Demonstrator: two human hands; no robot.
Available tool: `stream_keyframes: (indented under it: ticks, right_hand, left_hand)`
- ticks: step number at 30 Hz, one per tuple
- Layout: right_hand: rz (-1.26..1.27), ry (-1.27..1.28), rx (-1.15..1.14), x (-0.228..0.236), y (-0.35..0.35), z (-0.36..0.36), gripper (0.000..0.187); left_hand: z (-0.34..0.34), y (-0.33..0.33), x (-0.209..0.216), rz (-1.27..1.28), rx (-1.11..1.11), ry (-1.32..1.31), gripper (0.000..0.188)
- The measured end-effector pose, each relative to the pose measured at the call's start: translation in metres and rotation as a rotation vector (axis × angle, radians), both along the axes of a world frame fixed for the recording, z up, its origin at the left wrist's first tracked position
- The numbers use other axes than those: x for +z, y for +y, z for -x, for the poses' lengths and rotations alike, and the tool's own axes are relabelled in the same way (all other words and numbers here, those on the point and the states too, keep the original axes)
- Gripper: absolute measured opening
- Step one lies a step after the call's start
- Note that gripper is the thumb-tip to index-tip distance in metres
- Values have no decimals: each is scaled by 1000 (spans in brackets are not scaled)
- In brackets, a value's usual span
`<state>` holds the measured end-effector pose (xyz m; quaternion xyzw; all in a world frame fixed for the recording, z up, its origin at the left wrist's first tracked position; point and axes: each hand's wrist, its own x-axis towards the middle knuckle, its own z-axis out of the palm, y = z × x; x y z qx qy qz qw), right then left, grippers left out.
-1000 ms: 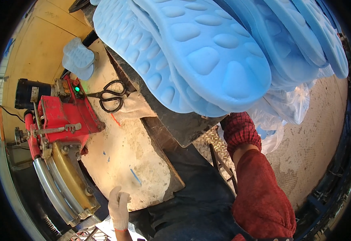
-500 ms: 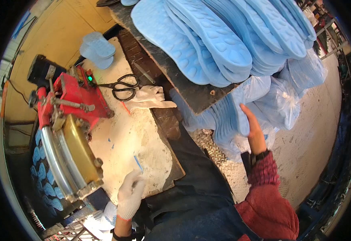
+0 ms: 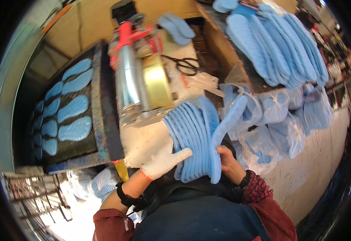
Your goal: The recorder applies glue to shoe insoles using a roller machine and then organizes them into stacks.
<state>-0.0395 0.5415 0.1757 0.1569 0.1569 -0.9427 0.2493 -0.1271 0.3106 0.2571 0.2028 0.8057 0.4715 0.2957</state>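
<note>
A stack of light blue insoles [image 3: 195, 140] stands on edge in front of my body, squeezed between my two hands. My left hand [image 3: 161, 160], in a white knit glove, presses its left end with the thumb laid across the insoles; its other fingers are mostly hidden. My bare right hand [image 3: 230, 165] grips the right end, where the outermost insole [image 3: 227, 124] leans away from the others at the top. Just beyond the stack is a worn pale work surface [image 3: 143, 148] carrying a red, silver and gold machine [image 3: 157, 82].
Black-handled scissors [image 3: 186, 66], a white glove [image 3: 202, 83] and a loose pair of insoles [image 3: 176, 28] lie farther back. More insoles [image 3: 278, 48] fill a raised board at right. Clear bags of insoles [image 3: 264, 148] sit below it. At left, insoles [image 3: 75, 108] lie on a dark bed.
The stack has come from the bags at right to the front of my body. My right hand moved left with it; my left hand now holds its other end. The view has turned left.
</note>
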Motion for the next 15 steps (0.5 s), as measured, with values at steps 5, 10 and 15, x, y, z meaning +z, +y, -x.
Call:
stream_keyframes:
  ticks: [5,10,15]
  right_hand:
    - [196,-33,153,-5,-35,33,75]
    - [173,28,193,-9,-53,46,76]
    - [115,105,249,-17,-49,46,76]
  left_hand:
    - [-12,-45,10,-259,262,-477,71]
    - [-13,-58,2,-369,370,-393,67]
    - [-7,-46,9,-34,410,31,74]
